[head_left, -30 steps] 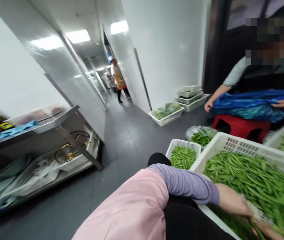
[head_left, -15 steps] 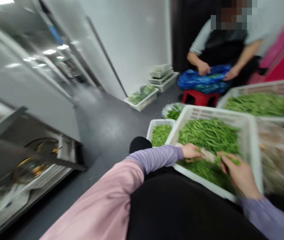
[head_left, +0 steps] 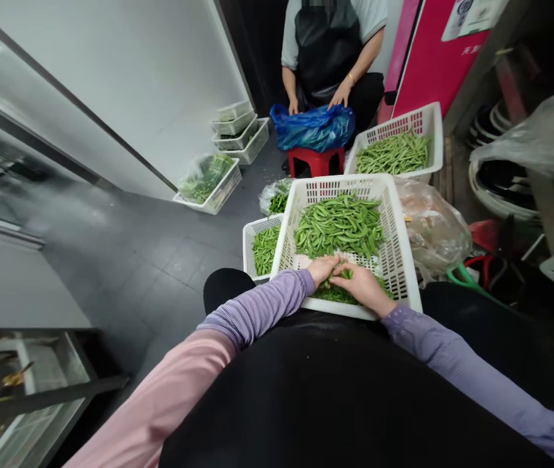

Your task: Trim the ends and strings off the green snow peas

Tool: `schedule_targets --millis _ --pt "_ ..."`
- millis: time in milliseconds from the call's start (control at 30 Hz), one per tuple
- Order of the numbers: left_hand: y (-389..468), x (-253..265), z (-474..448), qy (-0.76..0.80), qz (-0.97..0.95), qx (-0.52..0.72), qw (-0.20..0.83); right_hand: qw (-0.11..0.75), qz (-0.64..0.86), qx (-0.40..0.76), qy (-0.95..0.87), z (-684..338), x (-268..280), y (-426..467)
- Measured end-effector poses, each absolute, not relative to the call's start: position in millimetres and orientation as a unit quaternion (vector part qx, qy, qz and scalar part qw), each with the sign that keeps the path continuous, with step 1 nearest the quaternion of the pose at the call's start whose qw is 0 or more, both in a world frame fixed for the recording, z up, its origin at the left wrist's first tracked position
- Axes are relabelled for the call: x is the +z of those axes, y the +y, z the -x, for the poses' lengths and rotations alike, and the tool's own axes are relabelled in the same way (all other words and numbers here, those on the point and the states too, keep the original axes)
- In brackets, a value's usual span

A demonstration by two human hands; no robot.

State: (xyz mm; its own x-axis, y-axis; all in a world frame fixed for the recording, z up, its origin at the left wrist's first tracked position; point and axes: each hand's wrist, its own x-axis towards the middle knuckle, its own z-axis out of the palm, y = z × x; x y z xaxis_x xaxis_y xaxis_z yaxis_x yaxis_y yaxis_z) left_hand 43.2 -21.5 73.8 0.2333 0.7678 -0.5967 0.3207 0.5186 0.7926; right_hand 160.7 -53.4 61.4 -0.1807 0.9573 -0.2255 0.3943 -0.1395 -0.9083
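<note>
A white plastic basket (head_left: 406, 260) rests in front of my lap, tilted a little in view. Green pea pods (head_left: 340, 224) are heaped in its far half. Finer green scraps (head_left: 335, 295) lie along the near side, and a pale strip of basket floor shows between the two piles. My left hand (head_left: 323, 269) and my right hand (head_left: 363, 287) meet over that strip, fingertips almost touching. My right fingers pinch a green pod (head_left: 347, 273). The left fingers are closed too, around a bit of green partly hidden by the hand.
A co-worker's hands (head_left: 340, 94) rest on a blue plastic bag (head_left: 313, 130) upon a red stool (head_left: 316, 161). Other baskets hold green beans (head_left: 394, 154) and cut greens (head_left: 266, 250). A clear bag (head_left: 433, 224) sits right of my basket; green-handled scissors (head_left: 472, 283) lie beyond.
My view has swung right, so the basket appears further left. My hands, apart before, have come together over the basket. The co-worker's hands now lie on top of the blue bag.
</note>
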Motion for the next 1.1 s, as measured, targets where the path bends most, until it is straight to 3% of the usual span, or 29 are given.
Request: schedule_targets --millis 100,267,367,600,733,933,1100 --pt "-22.9 72.3 -49.2 0.585 -0.456 0.164 0.650 0.283 0.586 0.470 -0.596 -161.7 62.1 -51.4" --pt "-23.8 80.5 -37.3 0.554 -0.406 0.197 0.700 0.307 0.497 0.709 -0.396 -175.1 65.9 -50.3" --pt "-29.4 88.8 -29.1 0.554 -0.408 0.178 0.703 0.366 0.476 0.750 -0.278 -180.6 67.3 -47.3" --pt "-41.8 100.6 -28.8 0.525 -0.730 0.136 0.416 0.385 0.433 0.781 -0.236 -181.2 69.4 -45.9" --pt "-42.7 100.3 -27.5 0.495 -0.814 0.072 0.296 0.386 0.425 0.786 -0.230 -180.1 69.1 -48.0" --pt "-40.9 100.1 -23.6 0.447 -0.863 0.045 0.233 0.332 0.410 0.814 -0.243 -183.2 73.4 -48.8" --pt "-8.6 94.8 -0.6 0.602 -0.773 0.061 0.190 0.317 0.385 0.828 -0.255 -190.5 80.5 -48.9"
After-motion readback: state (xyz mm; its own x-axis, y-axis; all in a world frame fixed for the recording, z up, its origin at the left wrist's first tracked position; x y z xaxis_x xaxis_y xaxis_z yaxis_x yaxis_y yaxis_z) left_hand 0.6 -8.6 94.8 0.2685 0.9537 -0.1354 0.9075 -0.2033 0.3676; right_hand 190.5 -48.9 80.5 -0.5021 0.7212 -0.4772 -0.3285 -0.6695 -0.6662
